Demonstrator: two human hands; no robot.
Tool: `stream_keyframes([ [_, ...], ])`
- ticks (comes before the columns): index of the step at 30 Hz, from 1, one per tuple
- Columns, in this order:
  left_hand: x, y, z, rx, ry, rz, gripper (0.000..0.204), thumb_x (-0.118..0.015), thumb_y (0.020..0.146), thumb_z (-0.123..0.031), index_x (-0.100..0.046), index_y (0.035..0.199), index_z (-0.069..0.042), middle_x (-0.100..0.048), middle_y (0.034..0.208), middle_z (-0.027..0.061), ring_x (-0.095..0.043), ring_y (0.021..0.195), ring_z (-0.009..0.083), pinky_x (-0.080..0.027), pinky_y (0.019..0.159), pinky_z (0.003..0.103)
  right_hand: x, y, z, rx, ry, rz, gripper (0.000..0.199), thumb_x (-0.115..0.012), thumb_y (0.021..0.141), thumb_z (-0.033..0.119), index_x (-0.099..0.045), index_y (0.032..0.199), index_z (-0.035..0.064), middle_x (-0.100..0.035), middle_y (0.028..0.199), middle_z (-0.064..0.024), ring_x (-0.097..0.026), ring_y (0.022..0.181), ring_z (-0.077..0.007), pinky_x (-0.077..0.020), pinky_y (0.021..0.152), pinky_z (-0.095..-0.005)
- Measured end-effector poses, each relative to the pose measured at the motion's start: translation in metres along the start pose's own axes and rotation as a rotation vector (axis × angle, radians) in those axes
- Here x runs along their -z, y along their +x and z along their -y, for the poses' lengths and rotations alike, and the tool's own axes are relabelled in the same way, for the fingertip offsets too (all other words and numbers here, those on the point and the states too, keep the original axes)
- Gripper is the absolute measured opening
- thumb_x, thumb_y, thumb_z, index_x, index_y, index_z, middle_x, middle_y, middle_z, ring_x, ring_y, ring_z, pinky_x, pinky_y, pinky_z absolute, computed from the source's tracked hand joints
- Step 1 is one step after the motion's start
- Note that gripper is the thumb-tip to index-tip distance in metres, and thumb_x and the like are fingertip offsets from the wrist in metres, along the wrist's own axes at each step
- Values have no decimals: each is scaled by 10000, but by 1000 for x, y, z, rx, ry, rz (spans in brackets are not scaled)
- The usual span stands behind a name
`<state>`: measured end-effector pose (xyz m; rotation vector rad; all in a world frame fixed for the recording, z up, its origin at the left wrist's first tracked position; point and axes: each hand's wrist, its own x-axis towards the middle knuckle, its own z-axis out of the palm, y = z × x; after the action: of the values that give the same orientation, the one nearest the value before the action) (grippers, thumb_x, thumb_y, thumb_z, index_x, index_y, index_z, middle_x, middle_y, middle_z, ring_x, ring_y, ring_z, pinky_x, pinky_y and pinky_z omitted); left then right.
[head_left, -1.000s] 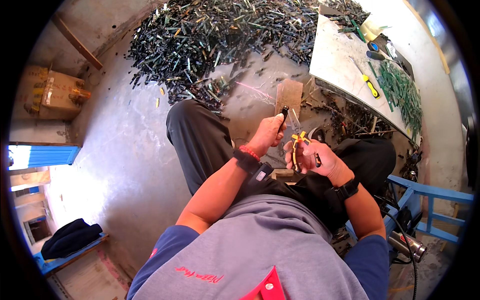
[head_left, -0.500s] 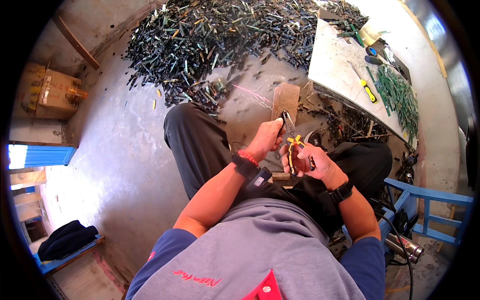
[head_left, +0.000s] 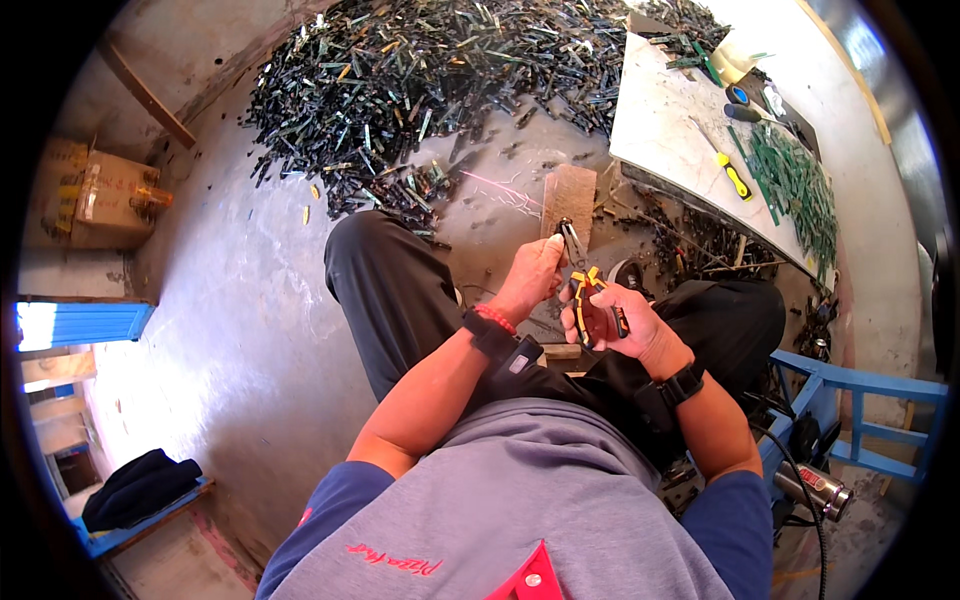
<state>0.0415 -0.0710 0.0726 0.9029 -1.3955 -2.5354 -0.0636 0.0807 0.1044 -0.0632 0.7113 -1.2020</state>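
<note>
The right hand [head_left: 622,322] grips the yellow-and-black pliers [head_left: 585,285] closed around the handles; the left hand [head_left: 533,272] pinches a small piece at their tip, above the lap.

Grey shirt, blue sleeves, black trousers, black wristbands.

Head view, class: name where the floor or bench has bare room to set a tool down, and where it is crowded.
Free: the grey floor left of the person's knee, between the cardboard box and the scrap heap; also the near part of the white bench top. Crowded: the heap itself, the bench's far side with green strips, and the clutter under the bench.
</note>
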Motion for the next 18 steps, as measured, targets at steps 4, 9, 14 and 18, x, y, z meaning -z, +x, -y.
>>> stream_keyframes([
  [4,-1,1,5,-30,79,-18,360,-403,992,-352,-478,755,-91,-349,554,-62,-266,434,30,-202,383,214,-1,-2,-1,12,17,25,372,-479,835,238,-511,1145,34,-633,924,-139,-655,808,-250,-463,466,-265],
  [9,0,2,9,-66,95,-22,369,-388,994,-345,-490,762,-76,-373,565,-53,-292,439,37,-223,391,220,-3,-1,-2,39,78,22,370,-479,842,242,-522,1129,13,-630,904,-133,-650,782,-249,-481,496,-279],
  [14,-4,3,15,-145,189,-64,374,-374,994,-329,-495,758,-65,-388,574,-49,-325,450,48,-259,403,234,-2,0,-6,33,162,25,346,-490,838,219,-533,1101,-2,-625,892,-146,-634,753,-263,-512,637,-332],
  [18,-4,2,12,-168,222,-92,374,-370,993,-324,-488,752,-63,-385,565,-47,-334,450,51,-266,403,235,-3,0,-4,54,185,47,323,-496,833,203,-542,1069,-12,-620,873,-151,-619,730,-273,-507,711,-358],
])
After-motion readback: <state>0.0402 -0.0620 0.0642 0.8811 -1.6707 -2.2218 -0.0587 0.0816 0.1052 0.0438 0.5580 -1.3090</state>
